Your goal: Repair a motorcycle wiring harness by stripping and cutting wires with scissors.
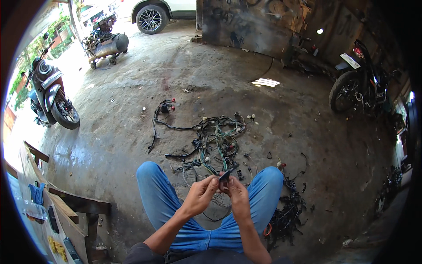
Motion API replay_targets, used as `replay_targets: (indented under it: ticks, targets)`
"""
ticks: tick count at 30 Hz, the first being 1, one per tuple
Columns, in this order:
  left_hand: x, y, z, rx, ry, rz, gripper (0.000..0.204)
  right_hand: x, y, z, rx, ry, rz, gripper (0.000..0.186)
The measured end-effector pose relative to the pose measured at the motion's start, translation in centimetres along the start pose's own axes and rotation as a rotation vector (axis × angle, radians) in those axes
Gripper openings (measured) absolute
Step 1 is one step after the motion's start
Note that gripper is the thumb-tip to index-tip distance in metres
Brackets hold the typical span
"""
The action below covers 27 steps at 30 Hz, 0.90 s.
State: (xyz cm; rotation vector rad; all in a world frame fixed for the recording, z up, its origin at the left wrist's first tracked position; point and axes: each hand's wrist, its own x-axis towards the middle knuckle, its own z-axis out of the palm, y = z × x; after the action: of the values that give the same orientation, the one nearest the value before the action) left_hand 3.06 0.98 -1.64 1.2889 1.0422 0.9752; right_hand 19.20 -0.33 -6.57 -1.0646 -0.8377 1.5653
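Note:
Between my knees, my left hand (203, 192) and my right hand (236, 193) are close together, with their fingertips pinched on a small flat black piece (224, 176). Its exact kind is too small to make out. Directly beyond my fingers, a tangled wiring harness (220, 136) lies on the concrete floor, with green, black and pale wires and several connectors. Some green wires run up close to my fingertips; whether they join the black piece is hidden. A black-wrapped branch (176, 126) of the harness curves left to a dark part with red ends (165, 107).
A heap of black scraps (288, 211) lies beside my right knee. On the left stands a wooden bench (79, 202) with a clear bottle (33, 209). Farther off are a scooter (52, 97), an air compressor (105, 46), a white car (176, 11) and a motorcycle (358, 83).

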Motion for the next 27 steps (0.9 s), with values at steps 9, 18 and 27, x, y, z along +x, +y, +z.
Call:
replay_targets:
  ticks: [9, 18, 27]
  targets:
    - [0.0, 2.2, 0.7, -0.023, -0.08, -0.023, 0.048, 0.3, 0.1, 0.1, 0.327, -0.048, -0.308, 0.028]
    - [-0.7, 2.8, 0.9, -0.16, -0.067, -0.188, 0.059, -0.8, -3.5, 1.2, 0.573, -0.137, -0.178, 0.072]
    - [-0.7, 2.3, 1.1, -0.181, -0.064, -0.124, 0.032, -1.6, -4.0, 1.1, 0.125, 0.061, -0.255, 0.018]
